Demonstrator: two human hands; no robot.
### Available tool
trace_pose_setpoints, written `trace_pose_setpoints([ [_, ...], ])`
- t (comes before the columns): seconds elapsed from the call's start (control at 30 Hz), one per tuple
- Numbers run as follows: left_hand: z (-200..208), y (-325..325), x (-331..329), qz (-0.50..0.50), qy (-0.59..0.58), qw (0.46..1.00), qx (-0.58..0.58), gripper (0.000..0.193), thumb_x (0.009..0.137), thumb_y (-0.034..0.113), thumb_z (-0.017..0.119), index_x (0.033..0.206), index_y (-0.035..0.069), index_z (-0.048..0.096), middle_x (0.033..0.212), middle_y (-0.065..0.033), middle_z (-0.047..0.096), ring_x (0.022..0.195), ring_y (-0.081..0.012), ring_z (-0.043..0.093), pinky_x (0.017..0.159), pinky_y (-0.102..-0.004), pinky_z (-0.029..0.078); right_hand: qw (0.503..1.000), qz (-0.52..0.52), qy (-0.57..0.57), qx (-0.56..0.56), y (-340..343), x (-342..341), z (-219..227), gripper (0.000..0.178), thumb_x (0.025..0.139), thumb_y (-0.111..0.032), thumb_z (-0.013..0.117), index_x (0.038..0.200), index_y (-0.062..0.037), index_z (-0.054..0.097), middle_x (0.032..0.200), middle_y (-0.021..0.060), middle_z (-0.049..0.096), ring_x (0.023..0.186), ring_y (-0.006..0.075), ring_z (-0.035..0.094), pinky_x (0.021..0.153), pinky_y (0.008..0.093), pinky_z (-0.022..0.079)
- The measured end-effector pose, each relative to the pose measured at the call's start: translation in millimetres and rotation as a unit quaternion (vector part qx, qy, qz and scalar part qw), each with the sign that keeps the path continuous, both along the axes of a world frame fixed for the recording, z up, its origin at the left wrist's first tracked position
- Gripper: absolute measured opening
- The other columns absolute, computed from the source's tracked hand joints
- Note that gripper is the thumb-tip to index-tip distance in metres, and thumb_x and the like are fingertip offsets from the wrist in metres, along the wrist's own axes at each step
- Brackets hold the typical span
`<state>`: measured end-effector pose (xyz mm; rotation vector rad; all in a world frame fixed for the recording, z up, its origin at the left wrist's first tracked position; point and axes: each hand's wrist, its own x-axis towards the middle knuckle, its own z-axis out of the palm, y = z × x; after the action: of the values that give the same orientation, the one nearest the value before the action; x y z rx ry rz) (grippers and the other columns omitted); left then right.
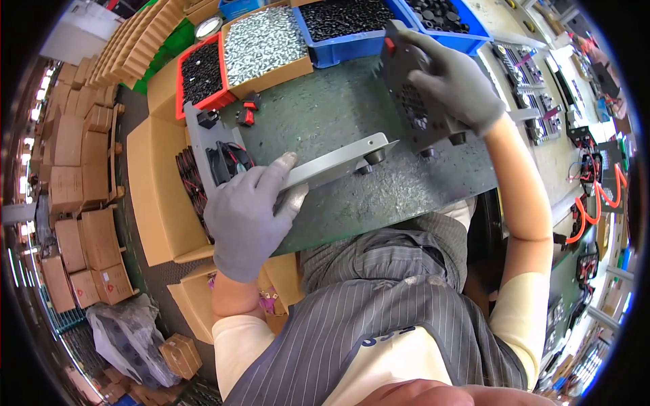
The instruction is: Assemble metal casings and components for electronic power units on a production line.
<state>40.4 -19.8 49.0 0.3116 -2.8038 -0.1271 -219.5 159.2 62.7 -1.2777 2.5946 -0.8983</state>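
My left hand [249, 213], in a grey glove, grips a grey L-shaped sheet-metal frame [335, 161] by its near corner. A black fan with red and black wires [230, 159] sits inside the frame's left side, and black feet show on its right end. My right hand [460, 84], also gloved, is closed on the upper edge of a dark perforated metal panel [409, 95], held upright and tilted. That panel carries a red part near its top and black round feet at its lower edge. A gap separates the two metal pieces. Small red-and-black switches [248, 111] lie beyond the frame.
Along the back of the green bench [325, 91] stand a red bin [202, 76] of black parts, a carton of silvery screws [264, 47] and blue bins [352, 44] of black parts. An open cardboard box [159, 193] adjoins the left edge. Stacked cartons [71, 159] stand farther left.
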Motion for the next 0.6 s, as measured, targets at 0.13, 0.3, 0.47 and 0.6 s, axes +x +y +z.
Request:
trace_pose_setpoints([
  [0.13, -4.2, 3.1, -0.5, 0.01, 0.023, 1.0, 0.017, 0.038, 0.071, 0.031, 0.07, 0.106, 0.02, 0.064, 0.076, -0.0011, 0.061, 0.068, -0.0216, 0.06, 0.061, -0.0346, 0.046, 0.991, -0.012, 0.134, -0.004, 7.1, -9.9, -6.6, 0.054, 0.083, -0.028, 0.063, 0.132, -0.0168, 0.044, 0.071, 0.0121, 0.06, 0.066, 0.0227, 0.058, 0.064, 0.0321, 0.046],
  [0.3, 5.5, 12.8, -4.3, 0.059, -0.006, 0.998, 0.026, 0.039, 0.07, 0.025, 0.072, 0.107, 0.015, 0.065, 0.084, -0.0089, 0.063, 0.076, -0.0271, 0.06, 0.068, -0.037, 0.046, 0.874, -0.401, 0.192, -0.197, 149.9, -108.3, 10.6, 0.048, 0.085, -0.033, 0.059, 0.126, -0.0105, 0.047, 0.076, 0.013, 0.064, 0.069, 0.0232, 0.061, 0.066, 0.0335, 0.045],
  [0.47, 5.6, 10.2, -3.1, 0.054, -0.006, 0.998, 0.03, 0.039, 0.071, 0.027, 0.072, 0.107, 0.014, 0.065, 0.086, -0.0094, 0.063, 0.077, -0.0276, 0.06, 0.069, -0.0373, 0.046, 0.701, -0.673, 0.219, -0.088, 313.4, -165.4, -95.3, 0.057, 0.08, -0.045, 0.058, 0.116, -0.0016, 0.055, 0.1, 0.0216, 0.064, 0.096, 0.0336, 0.06, 0.086, 0.0384, 0.044],
  [0.6, 4.2, 13.9, -6.8, 0.05, 0.005, 0.999, 0.014, 0.039, 0.072, 0.027, 0.073, 0.107, 0.012, 0.065, 0.088, -0.0103, 0.063, 0.078, -0.0281, 0.06, 0.068, -0.037, 0.046, 0.723, -0.677, -0.013, 0.135, 344.2, -184.7, -171.5, 0.059, 0.082, -0.052, 0.056, 0.103, 0.0027, 0.059, 0.092, 0.0199, 0.065, 0.081, 0.0312, 0.064, 0.073, 0.0386, 0.05],
])
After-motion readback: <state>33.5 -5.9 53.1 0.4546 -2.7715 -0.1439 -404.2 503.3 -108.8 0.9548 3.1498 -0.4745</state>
